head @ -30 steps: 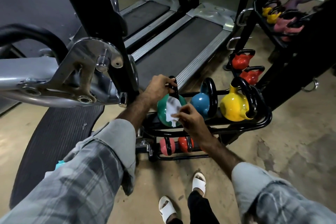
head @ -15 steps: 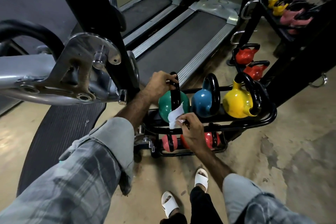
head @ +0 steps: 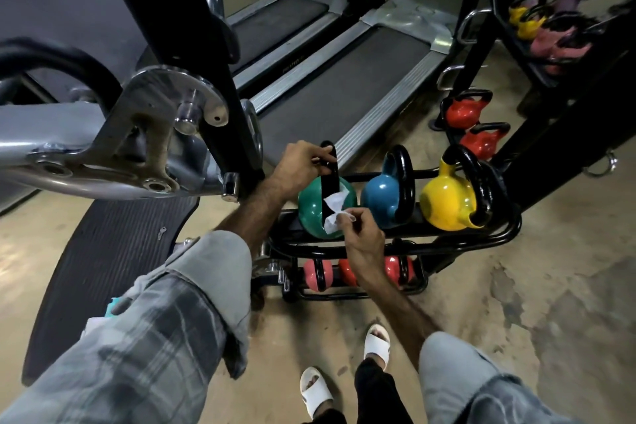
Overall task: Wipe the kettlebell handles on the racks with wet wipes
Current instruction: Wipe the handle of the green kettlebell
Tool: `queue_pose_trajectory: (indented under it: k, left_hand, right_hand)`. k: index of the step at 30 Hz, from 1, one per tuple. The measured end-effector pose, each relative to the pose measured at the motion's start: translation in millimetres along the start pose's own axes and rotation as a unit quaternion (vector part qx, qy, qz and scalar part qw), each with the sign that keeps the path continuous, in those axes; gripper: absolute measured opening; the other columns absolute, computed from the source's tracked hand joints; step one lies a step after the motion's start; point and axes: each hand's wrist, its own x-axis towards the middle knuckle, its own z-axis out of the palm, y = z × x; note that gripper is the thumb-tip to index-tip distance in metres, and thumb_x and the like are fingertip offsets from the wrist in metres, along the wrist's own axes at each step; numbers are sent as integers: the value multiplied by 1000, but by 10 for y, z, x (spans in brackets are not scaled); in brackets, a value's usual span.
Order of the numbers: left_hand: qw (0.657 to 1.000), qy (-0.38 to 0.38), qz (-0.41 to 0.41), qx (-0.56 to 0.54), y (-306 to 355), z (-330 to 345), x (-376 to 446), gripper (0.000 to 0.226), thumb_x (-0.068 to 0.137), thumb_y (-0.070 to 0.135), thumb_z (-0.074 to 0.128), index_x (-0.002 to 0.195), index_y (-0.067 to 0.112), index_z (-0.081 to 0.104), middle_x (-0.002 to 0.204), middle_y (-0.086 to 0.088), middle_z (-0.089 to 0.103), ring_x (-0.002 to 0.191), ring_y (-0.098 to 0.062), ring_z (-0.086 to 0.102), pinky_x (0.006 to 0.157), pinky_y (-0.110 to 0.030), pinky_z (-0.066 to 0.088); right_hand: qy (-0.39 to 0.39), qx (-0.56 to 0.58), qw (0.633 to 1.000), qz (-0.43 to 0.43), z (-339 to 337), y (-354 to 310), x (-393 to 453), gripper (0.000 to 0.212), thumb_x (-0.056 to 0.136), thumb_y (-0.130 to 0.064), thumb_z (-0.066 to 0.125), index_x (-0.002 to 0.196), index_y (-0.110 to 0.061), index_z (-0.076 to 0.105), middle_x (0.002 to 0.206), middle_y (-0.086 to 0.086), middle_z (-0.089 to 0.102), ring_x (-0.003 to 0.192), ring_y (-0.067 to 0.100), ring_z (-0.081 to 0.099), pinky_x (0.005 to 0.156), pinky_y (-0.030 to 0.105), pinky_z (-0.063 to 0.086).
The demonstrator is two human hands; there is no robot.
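With my left hand (head: pixel 298 167) closed on top of the black loop handle (head: pixel 329 179) of the round green kettlebell (head: pixel 325 208) at the rack's (head: pixel 509 234) left end, my right hand (head: pixel 361 234) pinches the crumpled white wet wipe (head: pixel 333 212), apparently pressed against the handle's near leg, so I should wrap it fully and stroke downward.
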Motion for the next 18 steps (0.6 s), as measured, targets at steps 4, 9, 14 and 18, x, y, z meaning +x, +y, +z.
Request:
queue_pose_trajectory:
  k: [4, 9, 14, 18]
  left_hand:
    - [998, 49, 2, -32, -65, 97, -67, 27, 79, -2, 70, 104, 7, 74, 121, -9, 66, 110, -12, 63, 94, -18, 49]
    - [961, 167, -72, -207, -195, 285, -424, 20, 87, 13, 64, 105, 11, 72, 103, -4, 73, 98, -12, 68, 93, -37, 53]
    - [962, 153, -28, -224, -84, 361, -798, 23, 90, 22, 65, 111, 15, 70, 106, 6, 69, 99, 1, 63, 88, -17, 50]
    - [957, 187, -55, -215, -139, 425, -836, 22, 80, 7, 73, 102, 12, 74, 98, 1, 73, 90, -2, 66, 79, -14, 51]
  right_hand:
    - [9, -16, 999, -29, 14, -285, 405, 17, 93, -35, 61, 104, -25, 68, 92, -10, 70, 81, -1, 62, 64, 10, 45]
    - [-8, -65, 985, -161, -39, -218, 396, 23, 89, -15, 67, 111, -11, 73, 114, -2, 69, 105, 3, 63, 90, 8, 46]
    - [-23, -133, 954, -267, -84, -205, 334, 22, 79, -15, 76, 101, -15, 72, 100, 1, 60, 92, 17, 60, 78, 25, 53]
    - [-96, -121, 966, -206, -93, -427, 355, 38, 77, -10, 78, 107, -20, 56, 100, -4, 62, 86, 7, 61, 75, 16, 52]
